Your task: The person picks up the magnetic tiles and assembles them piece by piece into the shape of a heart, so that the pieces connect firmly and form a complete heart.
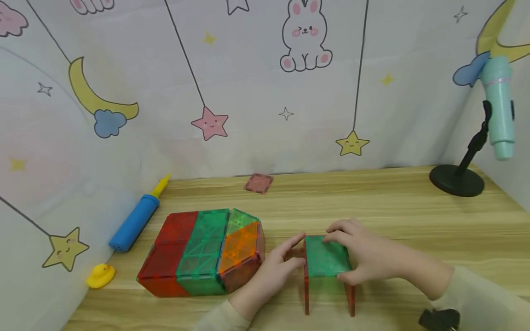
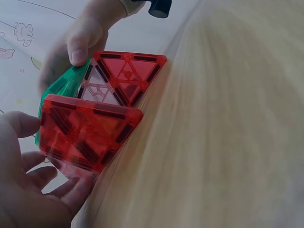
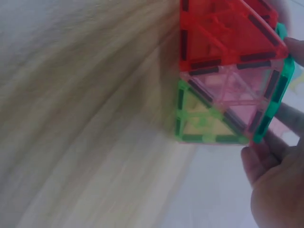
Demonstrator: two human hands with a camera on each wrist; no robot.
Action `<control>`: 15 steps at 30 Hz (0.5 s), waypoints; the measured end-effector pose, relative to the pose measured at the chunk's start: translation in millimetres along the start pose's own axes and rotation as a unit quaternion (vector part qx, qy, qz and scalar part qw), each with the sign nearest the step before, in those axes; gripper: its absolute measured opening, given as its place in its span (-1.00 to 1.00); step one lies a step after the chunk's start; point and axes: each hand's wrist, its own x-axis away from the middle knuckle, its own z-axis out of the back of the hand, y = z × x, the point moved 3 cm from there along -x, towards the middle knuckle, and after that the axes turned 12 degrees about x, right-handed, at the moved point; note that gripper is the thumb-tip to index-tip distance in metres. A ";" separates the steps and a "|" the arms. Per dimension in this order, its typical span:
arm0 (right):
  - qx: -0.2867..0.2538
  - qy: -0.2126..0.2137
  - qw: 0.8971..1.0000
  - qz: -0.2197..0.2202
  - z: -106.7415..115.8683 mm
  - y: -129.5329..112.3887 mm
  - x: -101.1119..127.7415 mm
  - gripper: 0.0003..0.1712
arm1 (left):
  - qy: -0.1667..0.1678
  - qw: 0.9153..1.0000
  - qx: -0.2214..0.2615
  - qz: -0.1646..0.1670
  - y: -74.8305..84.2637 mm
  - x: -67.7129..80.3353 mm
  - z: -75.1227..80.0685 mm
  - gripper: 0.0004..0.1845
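A small structure of magnetic tiles stands on the table, with a flat green tile [image 1: 327, 257] as its roof and red tiles [image 1: 351, 296] down its sides. My right hand [image 1: 364, 253] grips the green tile near its right side, thumb at the front edge and fingers towards the back. The left hand [image 1: 271, 269] rests its fingertips against the structure's left side. A red side panel [image 2: 90, 128] faces the left wrist camera. Pink tiles [image 3: 237, 85] and a light green triangle [image 3: 204, 118] show in the right wrist view.
Left of the hands lies a larger tile block [image 1: 203, 248] in red, green and orange. A pink tile [image 1: 259, 183] is near the backdrop. At left are a blue pump [image 1: 134, 223] and a yellow duck [image 1: 100, 276]; a toy microphone on its stand [image 1: 457, 179] is back right.
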 end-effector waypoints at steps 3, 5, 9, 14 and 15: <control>-0.002 0.009 1.000 -0.003 -2.1 3.9 5.2 -0.32 | -0.010 0.999 0.031 0.000 0.7 -0.4 -2.7 -0.42; -0.001 0.020 1.000 -0.001 -3.1 6.2 8.6 -0.33 | -0.013 0.999 0.039 -0.002 0.8 -1.0 -4.7 -0.42; 0.004 0.045 0.999 0.008 -4.4 8.8 12.6 -0.34 | -0.017 0.999 0.042 -0.008 1.1 -2.6 -8.2 -0.41; 0.013 0.078 0.997 0.025 -7.9 5.7 13.6 -0.34 | -0.016 1.000 0.010 -0.004 3.9 -1.3 -9.0 -0.38; 0.015 0.085 0.996 0.029 -8.3 4.9 14.0 -0.34 | -0.019 1.000 0.002 -0.003 4.1 -0.9 -8.9 -0.38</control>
